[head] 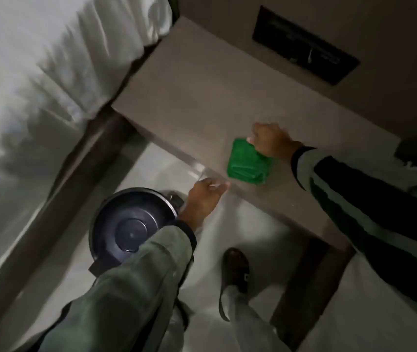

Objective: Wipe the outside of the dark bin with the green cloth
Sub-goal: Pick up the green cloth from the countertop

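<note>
Bed (37, 59) upper left, white bedding. Table (202, 97) beside it, beige top. Dark bin (131, 224) upright on floor below table's near edge, long axis vertical, lid facing camera. Green cloth (249, 162) folded, flat on table near edge. Right hand (272, 142): grip pinching cloth's far corner. Left hand (206, 199) at table edge, just beside bin; fingers curled, grip state unclear.

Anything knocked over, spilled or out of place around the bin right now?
Nothing stands out. The dark bin stands upright on the floor with its lid on. The green cloth lies folded on the table, the right hand gripping its edge. No spill visible, though the picture is blurred.
</note>
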